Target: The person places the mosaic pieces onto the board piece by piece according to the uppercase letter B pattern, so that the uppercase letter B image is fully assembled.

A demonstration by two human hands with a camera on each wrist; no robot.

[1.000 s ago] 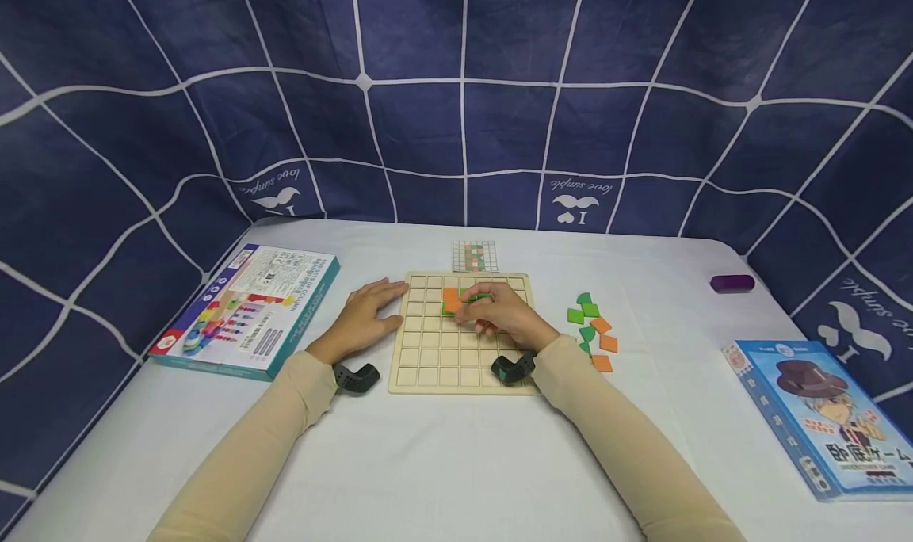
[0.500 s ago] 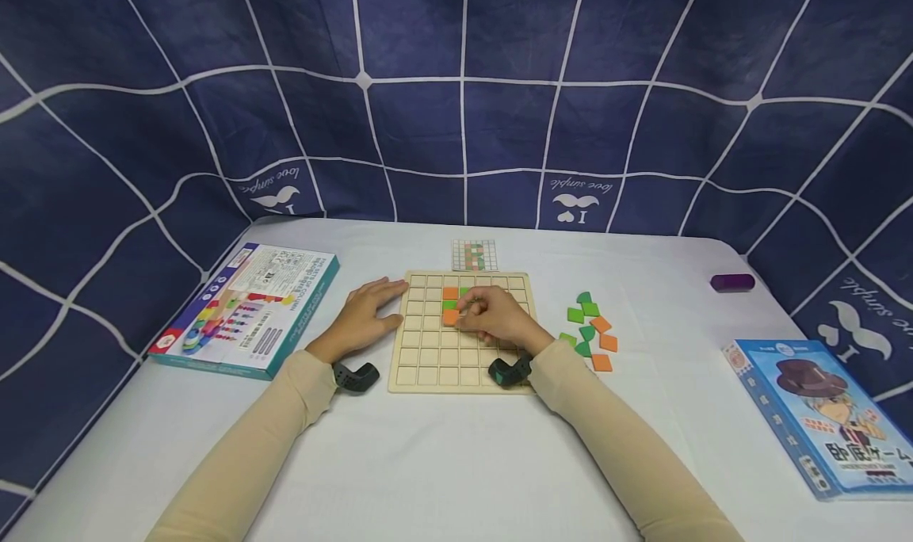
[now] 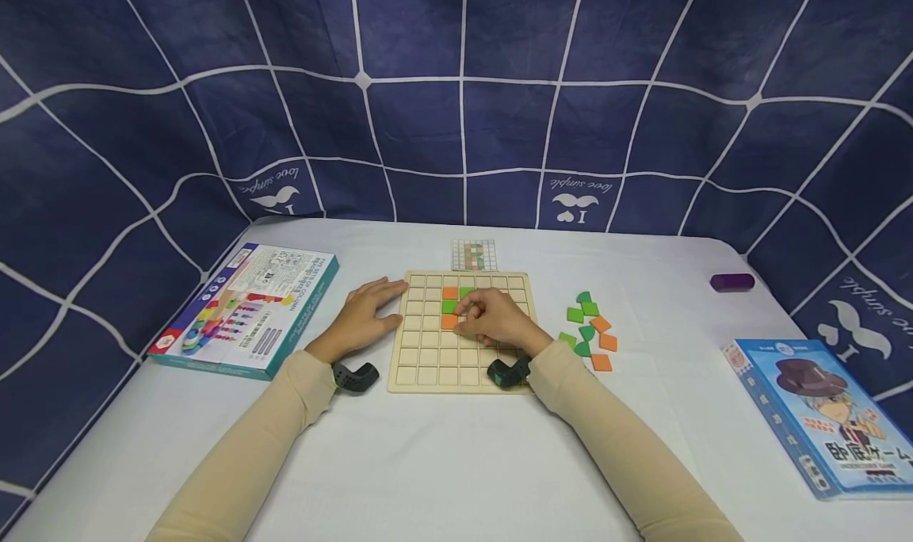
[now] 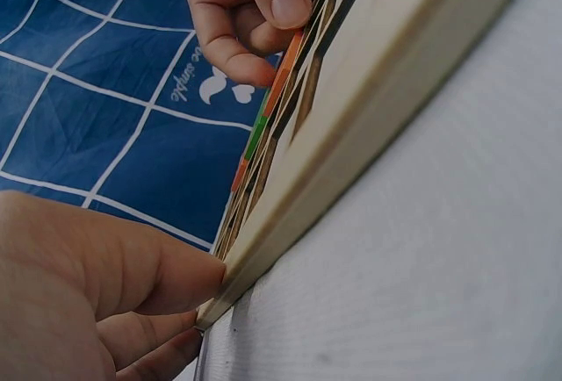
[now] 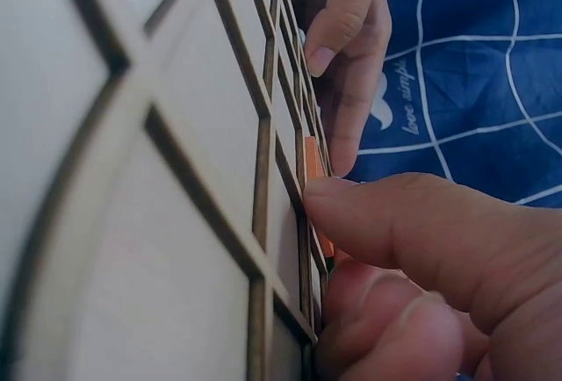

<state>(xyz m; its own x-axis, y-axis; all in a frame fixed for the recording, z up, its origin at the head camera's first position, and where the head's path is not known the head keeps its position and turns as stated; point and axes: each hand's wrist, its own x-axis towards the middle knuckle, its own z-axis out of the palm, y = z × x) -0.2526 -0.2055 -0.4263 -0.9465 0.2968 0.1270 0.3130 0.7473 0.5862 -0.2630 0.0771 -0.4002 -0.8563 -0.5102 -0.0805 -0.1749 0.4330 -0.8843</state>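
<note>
A square wooden grid board (image 3: 425,375) lies on the table. In its third column, an orange tile (image 3: 450,293), a green tile (image 3: 449,307) and a lower orange tile (image 3: 448,322) form a line. My right hand (image 3: 495,318) is over the board and pinches the lower orange tile at its right side; the thumb (image 5: 386,210) is right at that tile in the right wrist view. Another green tile (image 3: 465,291) peeks out above the fingers, and the cells below the palm are hidden. My left hand (image 3: 365,318) rests at the board's left edge with fingers extended, thumb against the rim.
Several loose green and orange tiles, among them an orange square (image 3: 601,363), lie right of the board. A pattern card (image 3: 474,254) is behind it. A toy box (image 3: 250,308) lies at left, a blue game box (image 3: 827,423) at right, and a purple object (image 3: 732,283) farther back.
My right hand has moved slightly down the board, bringing the orange tile from over the green tile to the cell below it. The left hand has stayed still.
</note>
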